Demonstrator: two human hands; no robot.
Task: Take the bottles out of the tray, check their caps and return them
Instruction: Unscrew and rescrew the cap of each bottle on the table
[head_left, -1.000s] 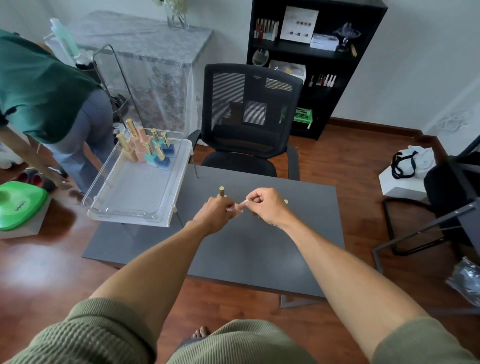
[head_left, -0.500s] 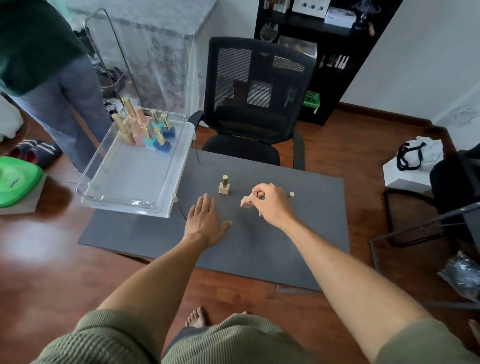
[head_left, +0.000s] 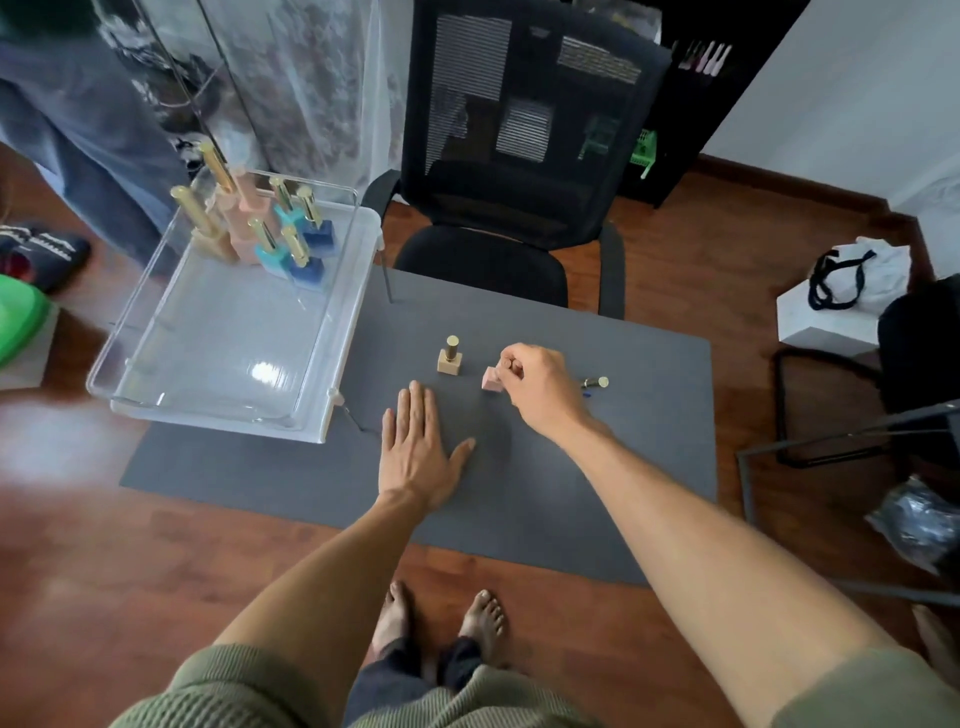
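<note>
Grey matte table (head_left: 571, 493) on red-brown wood floor (head_left: 130, 561); black mesh chair (head_left: 519, 156) at its far edge, dark shelf unit (head_left: 696, 104) behind. Clear tray (head_left: 218, 358) overhangs the table's left corner, with gold-capped bottles (head_left: 270, 228) clustered at its far end. Left hand (head_left: 418, 452) lies flat on the tabletop, fingers straight. Right hand (head_left: 535, 384) pinches a pink bottle (head_left: 491, 379) standing on the table. Beige bottle (head_left: 449, 356) upright beside it; small gold-tipped piece (head_left: 595, 383) lies just right of the hand.
</note>
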